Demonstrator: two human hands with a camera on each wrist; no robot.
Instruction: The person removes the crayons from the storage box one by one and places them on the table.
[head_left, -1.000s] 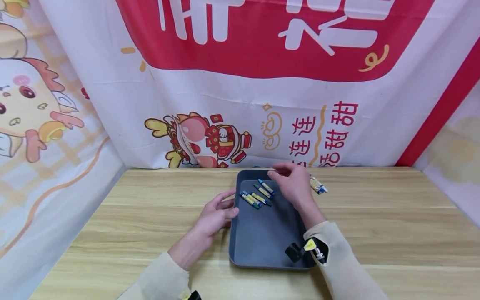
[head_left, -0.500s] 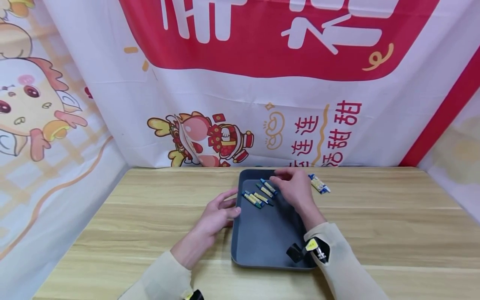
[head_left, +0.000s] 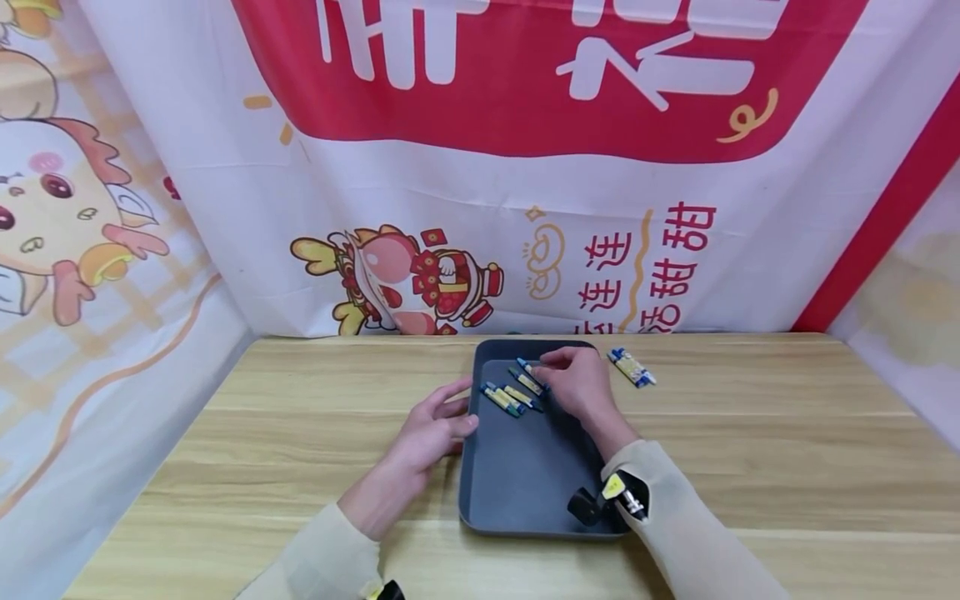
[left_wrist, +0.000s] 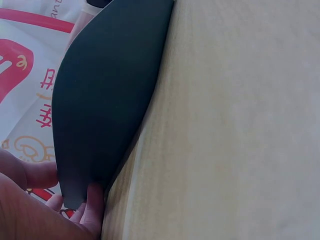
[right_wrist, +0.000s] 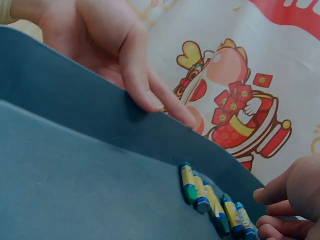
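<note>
left grip (head_left: 429, 429) pinching the tray (head_left: 536, 479), we seemingly align crayons (right_wrist: 231, 211) beside our right grip (head_left: 579, 385), its hold unclear; next likely needs gentle nudging.

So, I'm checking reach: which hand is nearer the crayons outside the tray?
Right. The right hand is over the tray, just left of the crayons on the table. The left hand is at the tray's left wall, across the tray from them.
</note>
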